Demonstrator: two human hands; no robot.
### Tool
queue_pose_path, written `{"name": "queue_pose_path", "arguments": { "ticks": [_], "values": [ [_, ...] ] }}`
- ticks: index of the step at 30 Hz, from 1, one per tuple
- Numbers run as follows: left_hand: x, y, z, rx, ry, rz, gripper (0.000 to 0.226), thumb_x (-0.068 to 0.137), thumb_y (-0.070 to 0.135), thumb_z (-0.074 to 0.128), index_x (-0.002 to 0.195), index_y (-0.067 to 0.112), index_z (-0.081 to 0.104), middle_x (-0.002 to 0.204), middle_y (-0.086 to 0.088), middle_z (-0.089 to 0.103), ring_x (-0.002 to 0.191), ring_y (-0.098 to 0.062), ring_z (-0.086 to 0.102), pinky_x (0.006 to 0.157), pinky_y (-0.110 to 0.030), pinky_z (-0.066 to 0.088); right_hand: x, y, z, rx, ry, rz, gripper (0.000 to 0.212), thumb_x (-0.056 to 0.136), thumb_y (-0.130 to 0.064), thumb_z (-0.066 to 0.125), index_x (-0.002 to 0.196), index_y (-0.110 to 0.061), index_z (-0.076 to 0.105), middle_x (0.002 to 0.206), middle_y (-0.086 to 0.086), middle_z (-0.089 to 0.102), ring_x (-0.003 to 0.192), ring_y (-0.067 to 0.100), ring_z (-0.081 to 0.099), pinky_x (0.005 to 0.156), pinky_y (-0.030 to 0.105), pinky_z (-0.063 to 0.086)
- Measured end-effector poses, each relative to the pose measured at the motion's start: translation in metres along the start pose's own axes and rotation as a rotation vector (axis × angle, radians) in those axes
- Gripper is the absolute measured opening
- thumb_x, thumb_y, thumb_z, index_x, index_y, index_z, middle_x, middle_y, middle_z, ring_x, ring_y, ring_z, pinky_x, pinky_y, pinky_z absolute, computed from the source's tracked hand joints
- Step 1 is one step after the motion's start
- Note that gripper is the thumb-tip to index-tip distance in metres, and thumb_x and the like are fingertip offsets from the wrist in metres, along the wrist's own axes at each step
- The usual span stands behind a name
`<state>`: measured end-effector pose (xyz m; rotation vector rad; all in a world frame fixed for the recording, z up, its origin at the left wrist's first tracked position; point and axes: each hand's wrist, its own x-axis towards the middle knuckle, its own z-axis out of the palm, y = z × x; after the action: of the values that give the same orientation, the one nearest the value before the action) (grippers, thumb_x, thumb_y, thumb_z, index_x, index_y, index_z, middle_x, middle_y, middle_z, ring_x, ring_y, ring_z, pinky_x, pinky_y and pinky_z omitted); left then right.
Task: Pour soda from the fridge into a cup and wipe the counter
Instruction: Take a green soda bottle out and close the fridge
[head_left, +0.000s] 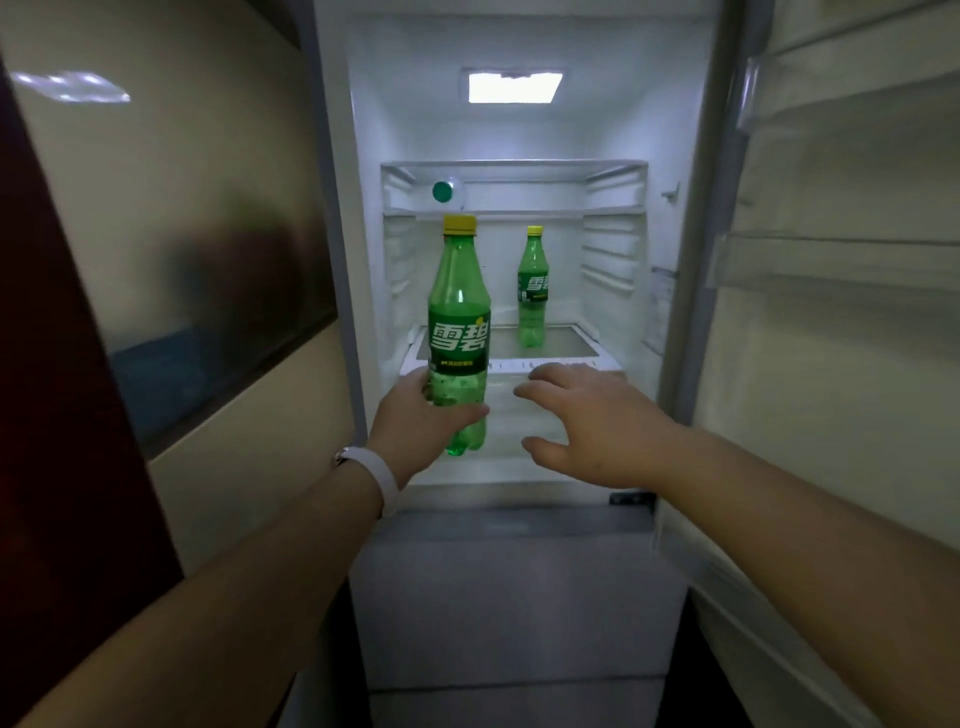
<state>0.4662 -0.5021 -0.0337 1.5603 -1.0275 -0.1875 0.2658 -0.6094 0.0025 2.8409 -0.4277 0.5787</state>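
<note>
A green soda bottle (459, 332) stands upright in the middle of the frame, held up in front of the open fridge (511, 135). It has a yellow cap and a green label with white writing. Clear fizzy drink with bubbles shows in its lower part, and the top part looks see-through green.

The left hand (421, 421) grips the bottle low down, fingers and thumb curled round its bottom part. A pale band (376, 475) sits on that wrist. The arm reaches in from the lower left of the frame.

The right hand (587, 421) is just to the right of the bottle, not touching it. Its fingers are spread wide and loose, holding nothing. That arm comes in from the lower right.

Inside the fridge, a second green bottle (533, 288) with a yellow cap stands on the glass shelf (561, 345), further back and right of the middle. A green round cap (442, 191) shows on the higher shelf, upper left inside the fridge. A light (514, 87) glows at the top. The fridge door (841, 260) stands open on the right side of the frame.
</note>
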Motion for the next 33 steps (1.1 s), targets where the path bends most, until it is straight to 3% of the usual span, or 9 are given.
{"name": "queue_pose_path", "arguments": {
  "ticks": [3, 8, 13, 17, 25, 29, 33],
  "values": [
    [-0.031, 0.008, -0.007, -0.03, -0.016, -0.002, 0.045, 0.067, 0.028, 0.087, 0.107, 0.027, 0.067, 0.099, 0.011, 0.071, 0.088, -0.002, 0.066, 0.07, -0.018, 0.052, -0.027, -0.019, -0.011, -0.021, -0.002, 0.013, 0.062, 0.088, -0.057, 0.047, 0.141, -0.027, 0.04, 0.142, -0.003, 0.042, 0.125, 0.02, 0.041, 0.098, 0.038, 0.04],
    [-0.08, 0.026, -0.011, -0.073, -0.065, -0.033, 0.053, 0.066, 0.027, 0.088, 0.114, 0.023, 0.066, 0.106, 0.006, 0.071, 0.097, -0.01, 0.066, 0.086, -0.031, 0.054, -0.071, -0.044, -0.029, -0.043, -0.034, 0.058, 0.061, 0.087, -0.056, 0.049, 0.141, -0.028, 0.041, 0.144, -0.002, 0.041, 0.127, 0.02, 0.04, 0.099, 0.041, 0.04],
    [-0.116, 0.044, -0.004, -0.117, -0.117, -0.028, 0.051, 0.066, 0.023, 0.089, 0.112, 0.024, 0.066, 0.104, 0.009, 0.071, 0.092, -0.005, 0.067, 0.082, -0.028, 0.055, -0.108, -0.056, -0.051, -0.051, -0.057, 0.103, 0.063, 0.087, -0.056, 0.047, 0.143, -0.028, 0.039, 0.147, -0.002, 0.039, 0.13, 0.021, 0.039, 0.101, 0.04, 0.039],
    [-0.135, 0.064, 0.013, -0.151, -0.136, -0.015, 0.048, 0.065, 0.024, 0.089, 0.108, 0.028, 0.066, 0.101, 0.012, 0.071, 0.086, 0.001, 0.067, 0.07, -0.016, 0.053, -0.144, -0.054, -0.069, -0.067, -0.068, 0.143, 0.062, 0.088, -0.054, 0.049, 0.142, -0.026, 0.04, 0.146, -0.002, 0.04, 0.13, 0.02, 0.039, 0.101, 0.039, 0.039],
    [-0.178, 0.115, 0.075, -0.197, -0.206, 0.037, 0.047, 0.064, 0.024, 0.089, 0.105, 0.03, 0.066, 0.097, 0.011, 0.073, 0.085, -0.004, 0.07, 0.074, -0.026, 0.058, -0.229, -0.025, -0.108, -0.092, -0.057, 0.219, 0.059, 0.087, -0.052, 0.051, 0.14, -0.027, 0.043, 0.142, -0.003, 0.043, 0.125, 0.02, 0.042, 0.098, 0.038, 0.04],
    [-0.203, 0.145, 0.118, -0.235, -0.242, 0.05, 0.048, 0.062, 0.025, 0.09, 0.104, 0.03, 0.067, 0.096, 0.009, 0.074, 0.084, -0.006, 0.071, 0.066, -0.021, 0.057, -0.274, -0.002, -0.128, -0.149, -0.07, 0.223, 0.06, 0.088, -0.055, 0.048, 0.14, -0.027, 0.041, 0.144, -0.002, 0.041, 0.127, 0.021, 0.041, 0.099, 0.039, 0.039],
    [-0.225, 0.174, 0.165, -0.261, -0.244, 0.044, 0.048, 0.062, 0.023, 0.09, 0.104, 0.025, 0.068, 0.095, 0.009, 0.075, 0.086, -0.006, 0.07, 0.076, -0.028, 0.057, -0.324, 0.022, -0.15, -0.208, -0.081, 0.223, 0.06, 0.087, -0.056, 0.046, 0.141, -0.028, 0.04, 0.146, 0.0, 0.039, 0.13, 0.022, 0.038, 0.1, 0.039, 0.037]
  ]
}}
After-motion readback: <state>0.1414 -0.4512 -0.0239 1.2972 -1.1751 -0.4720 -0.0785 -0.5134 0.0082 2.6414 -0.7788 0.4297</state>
